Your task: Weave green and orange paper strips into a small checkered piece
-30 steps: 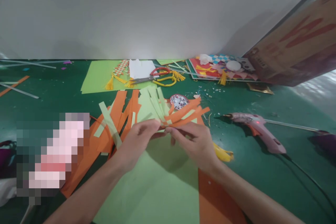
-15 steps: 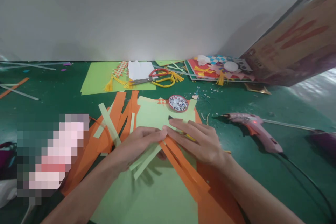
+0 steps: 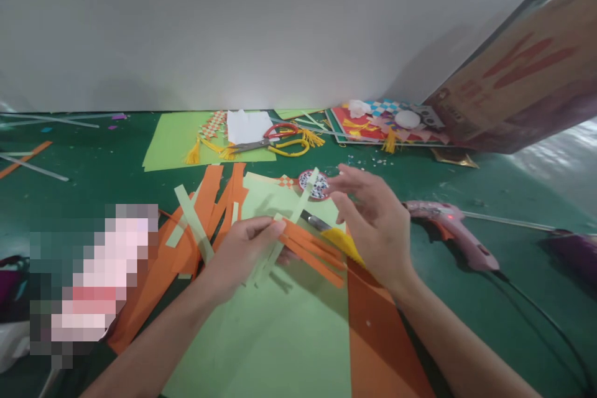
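My left hand (image 3: 240, 249) pinches a bundle of paper strips, light green ones (image 3: 265, 261) and orange ones (image 3: 312, 252), above a light green sheet (image 3: 275, 336). My right hand (image 3: 373, 221) is raised to the right of the bundle and holds one light green strip (image 3: 305, 194) that points up and away between thumb and fingers. Below the right wrist lies an orange sheet (image 3: 377, 342). A small round dish of beads (image 3: 318, 185) sits just beyond the held strip.
Loose orange and green strips (image 3: 200, 224) lie left of my hands. A pink glue gun (image 3: 454, 230) with its cord lies at right. Scissors (image 3: 273, 135), yellow tassels and woven paper pieces rest on a far green sheet. A cardboard box (image 3: 527, 87) leans at right.
My right hand has let go of the bundle and lifted up and to the right, drawing one green strip out. My left hand keeps the bundle, now turned so the orange strips point right.
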Action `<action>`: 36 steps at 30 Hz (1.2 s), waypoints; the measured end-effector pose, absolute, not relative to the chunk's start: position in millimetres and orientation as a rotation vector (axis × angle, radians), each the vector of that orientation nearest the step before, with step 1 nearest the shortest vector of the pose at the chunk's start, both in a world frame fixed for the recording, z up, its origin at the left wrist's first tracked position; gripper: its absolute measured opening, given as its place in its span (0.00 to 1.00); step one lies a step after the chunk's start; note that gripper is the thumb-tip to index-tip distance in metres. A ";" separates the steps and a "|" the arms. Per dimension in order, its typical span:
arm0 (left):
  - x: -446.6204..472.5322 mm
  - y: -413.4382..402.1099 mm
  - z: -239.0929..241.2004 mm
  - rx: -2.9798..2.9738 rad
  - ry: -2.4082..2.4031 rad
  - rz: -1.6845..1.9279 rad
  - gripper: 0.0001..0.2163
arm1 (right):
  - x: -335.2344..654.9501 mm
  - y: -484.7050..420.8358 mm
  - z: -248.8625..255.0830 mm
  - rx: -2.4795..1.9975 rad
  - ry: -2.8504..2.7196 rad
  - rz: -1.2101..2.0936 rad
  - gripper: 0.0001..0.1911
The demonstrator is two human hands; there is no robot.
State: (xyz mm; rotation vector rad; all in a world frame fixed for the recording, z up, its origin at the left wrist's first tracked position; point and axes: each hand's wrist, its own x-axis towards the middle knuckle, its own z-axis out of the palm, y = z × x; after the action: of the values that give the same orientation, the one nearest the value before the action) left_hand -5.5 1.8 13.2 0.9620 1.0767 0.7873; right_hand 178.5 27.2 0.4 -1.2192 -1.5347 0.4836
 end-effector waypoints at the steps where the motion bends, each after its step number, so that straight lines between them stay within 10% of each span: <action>1: -4.6 2.0 13.4 0.961 1.098 0.800 0.13 | 178.7 27.0 2.3 -1.246 -1.524 0.625 0.11; 7: -2.8 1.7 12.3 1.064 1.169 0.827 0.15 | 167.4 18.8 8.7 -1.281 -1.800 1.075 0.14; 36: -2.8 1.1 13.4 1.123 1.204 0.828 0.15 | 165.7 18.0 6.0 -1.367 -1.774 1.242 0.14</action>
State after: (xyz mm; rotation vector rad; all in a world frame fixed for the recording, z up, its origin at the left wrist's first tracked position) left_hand -2.8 1.1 13.4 1.1231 1.2040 0.8282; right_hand 165.7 18.0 6.0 -1.3674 -1.7741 1.2423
